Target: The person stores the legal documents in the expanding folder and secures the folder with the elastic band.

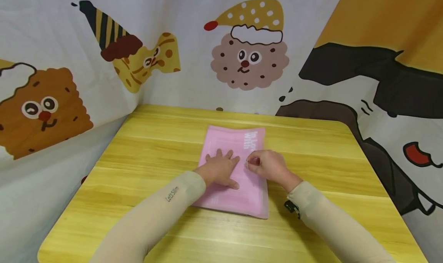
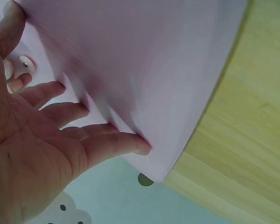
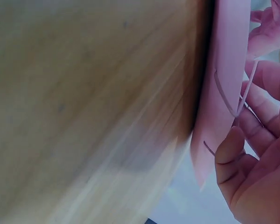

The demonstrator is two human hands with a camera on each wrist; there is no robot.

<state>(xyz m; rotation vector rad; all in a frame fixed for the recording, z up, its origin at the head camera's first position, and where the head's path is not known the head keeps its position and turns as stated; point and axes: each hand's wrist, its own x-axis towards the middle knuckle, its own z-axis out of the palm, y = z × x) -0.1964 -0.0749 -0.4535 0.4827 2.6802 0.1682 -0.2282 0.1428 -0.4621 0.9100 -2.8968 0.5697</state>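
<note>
A flat pink folder-like sheet [image 1: 254, 197] with white printed lettering near its top right lies on the wooden table. My left hand [image 1: 221, 170] rests on its middle with fingers spread. In the left wrist view the fingertips [image 2: 142, 145] touch the pink surface. Over the right side of the sheet, my right hand [image 1: 268, 165] pinches a thin pale cord [image 3: 248, 88] between thumb and fingers. The cord slants down to the pink surface [image 3: 231, 42] in the right wrist view. How its ends are fixed cannot be made out.
The yellow wood-grain table [image 1: 138, 155] extends around the pink sheet on all sides. Behind it and to both sides hangs a white curtain [image 1: 194, 94] with cartoon biscuit prints. A small black device [image 1: 292, 208] sits at the right wrist.
</note>
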